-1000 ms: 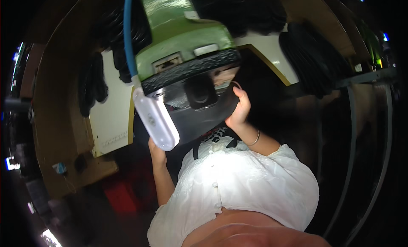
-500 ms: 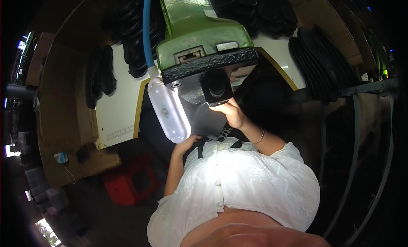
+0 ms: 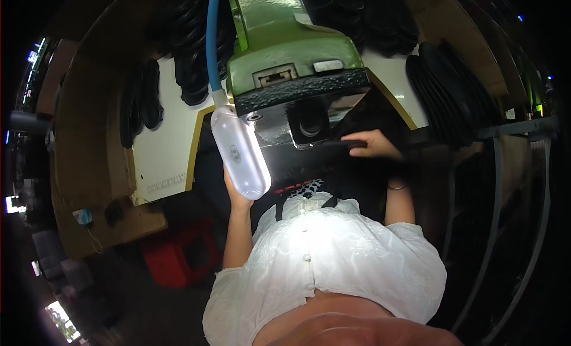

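Observation:
Under the head of a green machine (image 3: pixel 297 54), a dark, flat, insole-like piece (image 3: pixel 324 148) stretches to the left from my right hand. My right hand (image 3: pixel 377 145) pinches the end of this piece between thumb and fingers, to the right of the machine's black underside. My left hand (image 3: pixel 237 194) is raised behind a glowing white lamp (image 3: pixel 241 152), which covers its fingers. Whether the left hand grips the other end of the dark piece is hidden.
Stacked black insoles lie on the white tabletop (image 3: pixel 163 155), with a row on the right (image 3: pixel 443 90) and a few on the left (image 3: pixel 151 99). Cardboard walls (image 3: pixel 89 120) border the table. A red stool (image 3: pixel 178 257) stands below left; metal rails (image 3: pixel 496 209) run at right.
My right hand has swung out to the right from under the machine, drawing the dark piece flat. My left hand has risen behind the lamp. The view has shifted slightly.

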`<state>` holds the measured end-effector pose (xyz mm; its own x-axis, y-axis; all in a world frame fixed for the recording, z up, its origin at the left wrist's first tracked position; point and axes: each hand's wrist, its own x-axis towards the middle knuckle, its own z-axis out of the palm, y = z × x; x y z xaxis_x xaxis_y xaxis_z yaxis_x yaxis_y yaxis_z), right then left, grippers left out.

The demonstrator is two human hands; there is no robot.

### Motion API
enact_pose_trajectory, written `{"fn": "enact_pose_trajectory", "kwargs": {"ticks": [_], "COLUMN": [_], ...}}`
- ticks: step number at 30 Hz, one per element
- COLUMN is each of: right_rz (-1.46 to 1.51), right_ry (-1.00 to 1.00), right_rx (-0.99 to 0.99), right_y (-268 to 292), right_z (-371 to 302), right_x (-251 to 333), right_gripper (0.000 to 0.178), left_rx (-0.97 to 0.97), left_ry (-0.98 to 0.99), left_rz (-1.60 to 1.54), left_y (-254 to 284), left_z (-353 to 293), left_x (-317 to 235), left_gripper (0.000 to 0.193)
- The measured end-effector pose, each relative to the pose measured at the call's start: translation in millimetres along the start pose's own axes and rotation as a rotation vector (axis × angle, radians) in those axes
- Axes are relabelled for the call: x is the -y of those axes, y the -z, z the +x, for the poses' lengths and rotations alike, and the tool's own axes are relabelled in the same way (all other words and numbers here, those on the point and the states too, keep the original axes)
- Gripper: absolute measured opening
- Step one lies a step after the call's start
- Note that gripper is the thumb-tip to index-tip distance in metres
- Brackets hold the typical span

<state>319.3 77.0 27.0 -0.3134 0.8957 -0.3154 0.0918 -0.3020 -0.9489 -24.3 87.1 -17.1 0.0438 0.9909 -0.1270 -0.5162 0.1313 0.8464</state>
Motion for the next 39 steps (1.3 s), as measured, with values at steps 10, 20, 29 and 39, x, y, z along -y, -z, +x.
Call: {"fn": "enact_pose_trajectory", "kwargs": {"ticks": [10,20,29,39], "right_rz": [-0.183,0.184,0.72,0.01], "right_ry": [-0.099,0.04,0.349,0.593], "right_rx": [0.214,-0.071,-0.24,-0.065], "right_y": [-65,51,-15,-72], "right_z": [7,-41,14,22], "right_x": [-92,-40,27,51], "right_gripper": [0.043,0.036,0.036,0.043], "left_rx": [0.202,0.166,0.109,-0.048], "left_ry": [0.076,0.007,0.094,0.393], "left_rz": [0.204,0.167,0.222,0.577], "left_y": [-118,-76,30,54], "left_z": [13,-9,-14,8], "left_x": [-27,-32,-2,34], "left_gripper": [0.047,0.038,0.024,0.026]}}
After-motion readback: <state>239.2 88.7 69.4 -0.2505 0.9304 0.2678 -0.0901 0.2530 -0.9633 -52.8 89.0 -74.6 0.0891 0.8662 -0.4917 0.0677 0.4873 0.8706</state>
